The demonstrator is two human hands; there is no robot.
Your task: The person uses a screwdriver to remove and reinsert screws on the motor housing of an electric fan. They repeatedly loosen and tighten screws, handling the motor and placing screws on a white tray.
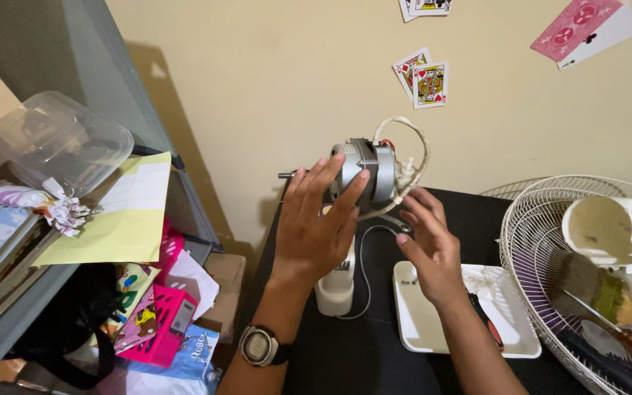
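The left hand [316, 227] lies with fingers spread over the front of the grey fan motor [366, 175], its grip released rather than clenched, while the right hand [426, 245], also slack and holding nothing, hovers just below the motor's rear. The motor sits atop its white stand [336, 281] on the black tabletop [374, 351], near the wall, its long axis level, shaft [290, 175] pointing left. With no firm hold, a push could probably tip the top-heavy stand or strain the white cable [412, 157] looped behind.

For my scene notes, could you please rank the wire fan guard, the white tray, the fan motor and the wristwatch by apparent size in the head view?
1. wire fan guard, partly out of frame
2. white tray
3. fan motor, farther off, so the rank against the tray is unsure
4. wristwatch
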